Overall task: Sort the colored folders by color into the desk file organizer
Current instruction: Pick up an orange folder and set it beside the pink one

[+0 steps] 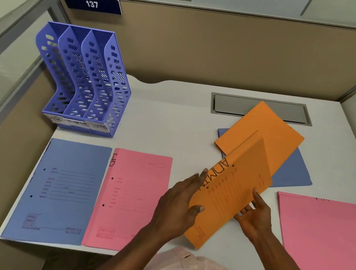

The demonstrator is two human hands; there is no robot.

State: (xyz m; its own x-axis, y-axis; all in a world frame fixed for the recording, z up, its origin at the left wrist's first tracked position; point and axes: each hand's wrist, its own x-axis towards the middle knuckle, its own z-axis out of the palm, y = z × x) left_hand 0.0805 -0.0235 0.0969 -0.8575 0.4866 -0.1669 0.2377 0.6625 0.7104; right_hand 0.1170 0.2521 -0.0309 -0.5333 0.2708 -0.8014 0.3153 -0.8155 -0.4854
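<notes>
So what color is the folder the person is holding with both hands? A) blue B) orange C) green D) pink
B: the orange folder marked ADMIN is gripped by the left hand and the right hand, while the blue and pink folders lie flat on the desk.

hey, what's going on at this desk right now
A person is sorting folders. Both hands, left and right, hold an orange folder marked ADMIN just above the desk. The purple file organizer looks empty. Blue, pink and another orange folder lie flat on the desk.
</notes>
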